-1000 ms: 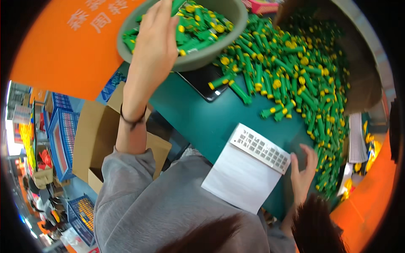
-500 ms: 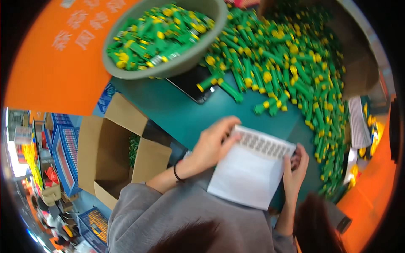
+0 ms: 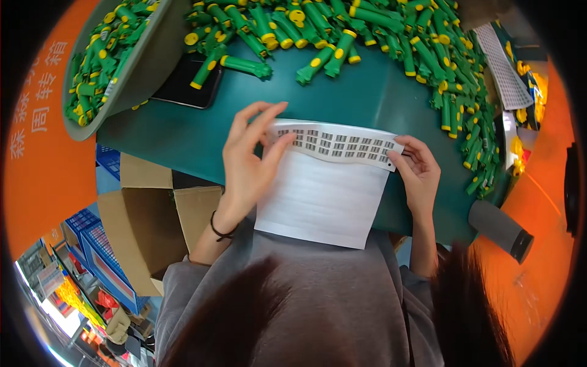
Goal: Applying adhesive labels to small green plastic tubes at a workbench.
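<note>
Label strip: I saw the printed strip (image 3: 348,147) at the top of the white paper (image 3: 318,199), held over the near edge of the green table (image 3: 367,92); the paper's lower part overlapped the grey top (image 3: 330,275).
Right hand: the right hand (image 3: 422,177) pinched the strip's right corner between thumb and fingers.
Left hand: the left hand (image 3: 244,165) was spread fairly wide, thumb at the strip's left end, index finger raised; I could not tell whether it gripped.
Labels left: three rows remained on the strip, by my reading; the white area below bore none.
Bowl: the grey bowl (image 3: 147,79) held many green tubes (image 3: 101,48), a few with pale patches too small to make out.
Loose pile: plenty of tubes lay outside the bowl, so I judged much unfinished.
</note>
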`<state>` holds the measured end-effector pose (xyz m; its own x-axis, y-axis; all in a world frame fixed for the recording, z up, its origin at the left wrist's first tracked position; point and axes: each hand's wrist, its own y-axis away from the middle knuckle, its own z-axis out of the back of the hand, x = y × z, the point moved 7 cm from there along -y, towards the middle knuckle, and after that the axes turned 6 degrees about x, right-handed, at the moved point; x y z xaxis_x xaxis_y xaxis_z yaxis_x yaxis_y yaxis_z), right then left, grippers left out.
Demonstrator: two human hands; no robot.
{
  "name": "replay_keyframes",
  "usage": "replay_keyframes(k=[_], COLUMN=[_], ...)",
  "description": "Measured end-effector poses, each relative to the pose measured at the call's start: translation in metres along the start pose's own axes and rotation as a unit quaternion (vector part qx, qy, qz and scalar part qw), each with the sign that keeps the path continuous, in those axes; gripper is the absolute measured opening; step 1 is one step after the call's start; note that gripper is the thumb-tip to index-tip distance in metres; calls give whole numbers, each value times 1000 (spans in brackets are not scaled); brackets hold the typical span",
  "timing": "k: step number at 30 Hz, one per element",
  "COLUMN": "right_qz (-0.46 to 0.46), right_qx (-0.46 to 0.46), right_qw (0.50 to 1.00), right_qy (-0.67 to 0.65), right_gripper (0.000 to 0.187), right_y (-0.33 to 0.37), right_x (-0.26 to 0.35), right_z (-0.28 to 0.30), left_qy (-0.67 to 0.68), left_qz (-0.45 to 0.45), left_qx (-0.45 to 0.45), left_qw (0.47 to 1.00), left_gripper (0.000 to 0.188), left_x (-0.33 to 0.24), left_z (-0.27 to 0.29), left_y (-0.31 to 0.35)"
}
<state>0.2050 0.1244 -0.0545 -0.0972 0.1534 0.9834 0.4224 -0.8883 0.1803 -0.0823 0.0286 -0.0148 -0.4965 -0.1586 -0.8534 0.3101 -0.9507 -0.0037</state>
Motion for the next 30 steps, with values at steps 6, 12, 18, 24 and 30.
replay_keyframes(k=[6,12,18,24,30], right_qz=[-4,-14,-8,-3,-25], right_qx=[-4,-8,0,16,-2], right_qw=[998,998,998,999,997], right_qy=[-55,-60,-68,-52,-68], right_gripper=[37,37,39,40,39], right_y=[5,9,1,0,-6], right_x=[5,13,21,27,19], right_z=[7,30,9,12,14], left_qy=[291,252,174,166,152], left_qz=[10,17,-45,-21,-46], left_qx=[51,135,146,154,138], left_qw=[955,958,973,974,978], left_gripper=[35,34,43,42,33], left_x=[-1,-8,-22,-12,-20], left_z=[-5,6,-8,-9,-14], left_y=[-9,-17,-21,-25,-28])
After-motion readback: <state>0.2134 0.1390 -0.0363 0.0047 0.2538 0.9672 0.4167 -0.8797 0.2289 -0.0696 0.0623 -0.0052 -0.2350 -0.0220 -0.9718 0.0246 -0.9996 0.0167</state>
